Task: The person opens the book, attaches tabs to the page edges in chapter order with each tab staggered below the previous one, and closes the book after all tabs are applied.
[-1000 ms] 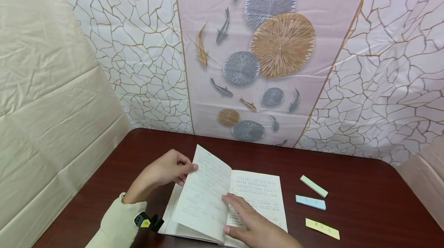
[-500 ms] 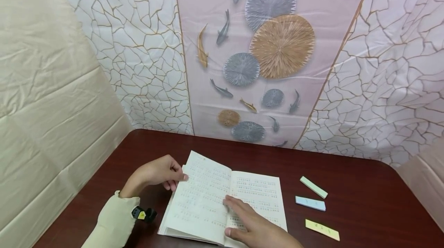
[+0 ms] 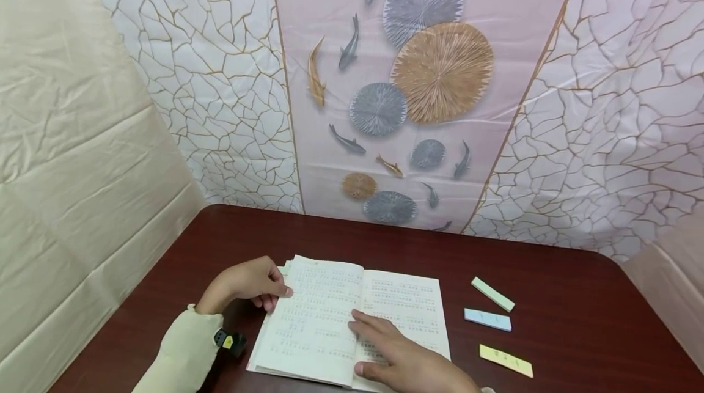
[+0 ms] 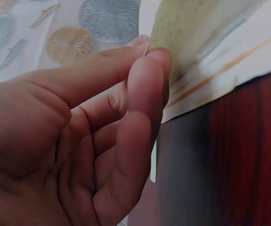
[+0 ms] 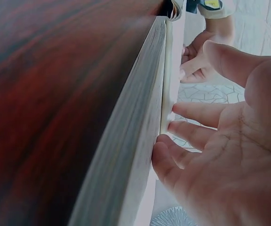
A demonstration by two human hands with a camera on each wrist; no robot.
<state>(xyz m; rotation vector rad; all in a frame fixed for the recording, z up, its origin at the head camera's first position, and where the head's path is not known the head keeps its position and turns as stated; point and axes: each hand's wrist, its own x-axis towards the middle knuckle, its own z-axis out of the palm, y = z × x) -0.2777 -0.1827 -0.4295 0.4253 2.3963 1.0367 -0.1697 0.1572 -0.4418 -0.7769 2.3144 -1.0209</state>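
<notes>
An open book (image 3: 319, 319) with printed pages lies on the dark reddish-brown table. At its left edge my left hand (image 3: 255, 283) pinches a page between thumb and fingers; the left wrist view shows the page (image 4: 178, 28) held at the fingertips of that hand (image 4: 102, 113). My right hand (image 3: 404, 353) rests on the right-hand page near the spine, its fingers extended and spread. In the right wrist view the fingertips of the right hand (image 5: 220, 127) touch the page surface, and the book's thick page block (image 5: 131, 132) is seen edge-on.
Right of the book lie three sticky-note strips: a green strip (image 3: 492, 294), a blue strip (image 3: 487, 319) and a yellow strip (image 3: 506, 360). Pale tabs (image 3: 285, 268) stick out at the book's upper left. A patterned curtain (image 3: 379, 154) hangs behind the table.
The page in my left hand has come down to the left and now lies nearly flat. My left hand has lowered with it. The right hand has stayed on the book.
</notes>
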